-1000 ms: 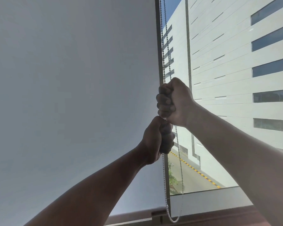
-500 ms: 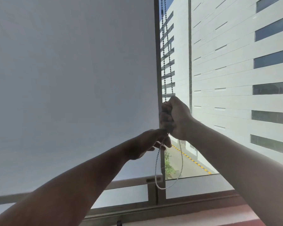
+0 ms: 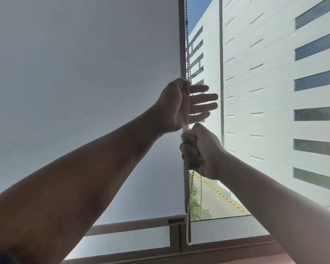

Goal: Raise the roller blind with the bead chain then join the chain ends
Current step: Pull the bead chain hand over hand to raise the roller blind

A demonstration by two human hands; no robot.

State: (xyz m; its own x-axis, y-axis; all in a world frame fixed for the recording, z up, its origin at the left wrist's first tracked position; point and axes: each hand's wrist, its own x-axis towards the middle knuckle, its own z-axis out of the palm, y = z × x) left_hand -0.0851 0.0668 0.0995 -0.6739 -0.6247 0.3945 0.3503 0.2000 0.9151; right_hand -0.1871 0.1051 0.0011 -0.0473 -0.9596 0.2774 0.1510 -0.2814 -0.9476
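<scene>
In the head view, a white roller blind is covering the left window pane, its bottom rail hanging a little above the lower part of the window frame, so a strip of glass is showing beneath it. A bead chain is running down just beside the dark vertical mullion at the blind's right edge, with a small dark connector sitting on it near the top of the picture.

The left hand is reaching up, the higher of the two, with its grip released: the fingers are stretching out flat towards the right, and the chain is passing down across the open palm, touching it but not being pinched. Directly below, the right hand is clenching into a fist, its grip grasping the bead chain, which is entering the fist at the top and leaving at the bottom. The two hands are almost touching, one above the other.

Under the right fist the chain is hanging in two strands that are meeting in a narrow loop near the bottom of the frame, just above the reddish windowsill. Through the right pane a pale building with dark slit windows is standing in sunlight, and a road with a yellow-and-black kerb is running below.
</scene>
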